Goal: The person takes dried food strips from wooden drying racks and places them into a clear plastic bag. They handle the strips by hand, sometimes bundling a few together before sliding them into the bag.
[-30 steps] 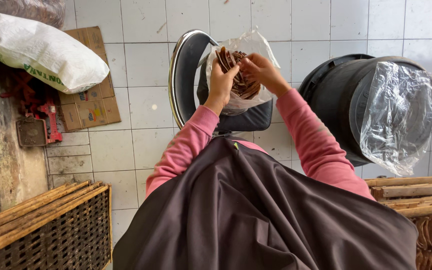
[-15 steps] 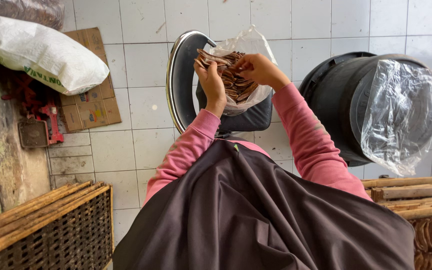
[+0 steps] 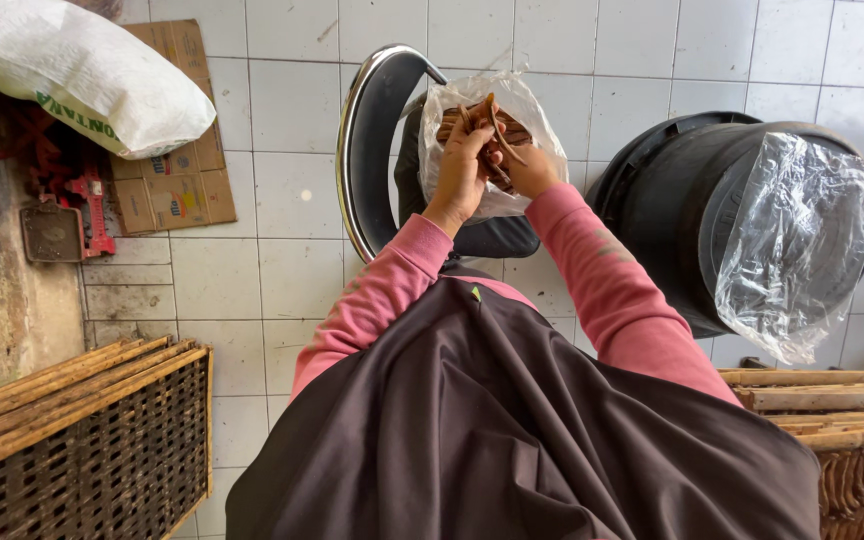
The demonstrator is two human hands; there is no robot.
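Note:
My left hand (image 3: pixel 462 165) and my right hand (image 3: pixel 527 170) meet in front of me at a clear plastic bag (image 3: pixel 452 105) that rests on a black chair with a chrome frame (image 3: pixel 357 150). Both hands grip a bundle of thin brown strips (image 3: pixel 482 125) sticking out of the bag's mouth. Pink sleeves cover both arms, and a dark brown apron (image 3: pixel 512 430) fills the lower middle of the view.
A black bin (image 3: pixel 672 230) lined with clear plastic (image 3: pixel 802 240) stands at the right. A white sack (image 3: pixel 82 70) and flattened cardboard (image 3: pixel 172 180) lie at upper left. A woven bamboo tray (image 3: pixel 72 450) sits at lower left; bamboo racks with brown strips (image 3: pixel 842 440) at lower right.
The hands have drawn together over the bag's mouth. The brown strips, earlier spread between them, are now gathered upright into a tighter bundle.

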